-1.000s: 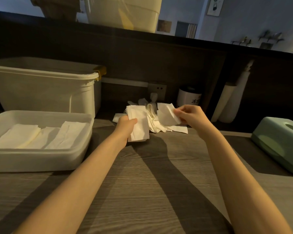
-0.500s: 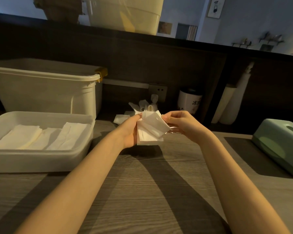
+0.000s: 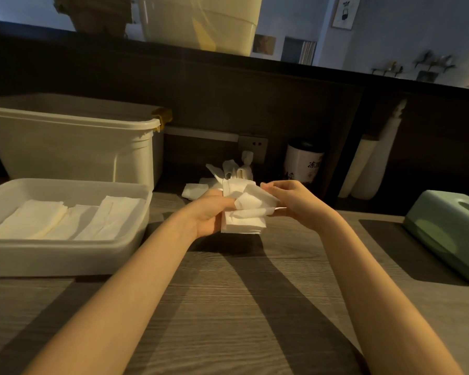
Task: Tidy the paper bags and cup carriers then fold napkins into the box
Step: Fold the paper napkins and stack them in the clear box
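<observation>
Café service counter: napkin box [image 3: 65,255], raised bar ledge [image 3: 282,69].

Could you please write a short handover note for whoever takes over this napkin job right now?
Left hand: grips the napkins held above the wooden table.
Right hand: pinches the right side of the same napkins, mid-fold.
Shallow white box, at left: three folded napkins lie side by side inside.
More loose napkins lie on the table behind the hands.
Done: three napkins boxed.
Left: finish this fold, lay it in the box, then fold the loose ones. No paper bags or cup carriers can be made out here.
</observation>
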### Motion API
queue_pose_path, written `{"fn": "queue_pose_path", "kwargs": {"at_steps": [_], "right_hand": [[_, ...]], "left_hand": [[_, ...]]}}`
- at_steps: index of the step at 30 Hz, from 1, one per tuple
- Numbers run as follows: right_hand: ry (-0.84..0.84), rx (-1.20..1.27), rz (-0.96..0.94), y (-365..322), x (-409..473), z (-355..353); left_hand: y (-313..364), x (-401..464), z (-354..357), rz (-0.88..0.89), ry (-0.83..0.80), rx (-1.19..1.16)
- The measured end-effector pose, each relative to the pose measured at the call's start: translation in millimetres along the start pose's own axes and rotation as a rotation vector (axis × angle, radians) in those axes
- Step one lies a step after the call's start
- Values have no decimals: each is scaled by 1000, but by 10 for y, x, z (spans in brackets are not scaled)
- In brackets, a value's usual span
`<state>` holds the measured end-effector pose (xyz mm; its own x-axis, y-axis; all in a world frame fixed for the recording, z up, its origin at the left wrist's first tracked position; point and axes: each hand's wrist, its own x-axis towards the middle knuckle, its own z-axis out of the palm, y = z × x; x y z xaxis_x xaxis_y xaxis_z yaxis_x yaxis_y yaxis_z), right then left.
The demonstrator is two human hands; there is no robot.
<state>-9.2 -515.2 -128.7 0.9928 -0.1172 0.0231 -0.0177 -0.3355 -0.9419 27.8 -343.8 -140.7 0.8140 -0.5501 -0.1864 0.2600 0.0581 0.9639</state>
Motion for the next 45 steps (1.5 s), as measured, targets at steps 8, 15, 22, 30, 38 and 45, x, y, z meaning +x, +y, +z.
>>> {"fn": "queue_pose_path", "kwargs": {"at_steps": [8,15,22,30,38,45], "right_hand": [[41,85,32,13,36,-17],[260,137,-74,-1,82,6],[191,34,-128,-84,76,133],[285,-251,-148,11,144,259],[105,-118,-90,12,92,297],[123,-174,-158,21,136,334]], "left_hand": [[-15,63,-42,51,130,57],[-4,51,22,62,146,-83],[9,40,28,-23,116,-199],[5,29,94,71,43,3],[-8,116,96,69,313,-104],[10,143,58,55,356,-38]]}}
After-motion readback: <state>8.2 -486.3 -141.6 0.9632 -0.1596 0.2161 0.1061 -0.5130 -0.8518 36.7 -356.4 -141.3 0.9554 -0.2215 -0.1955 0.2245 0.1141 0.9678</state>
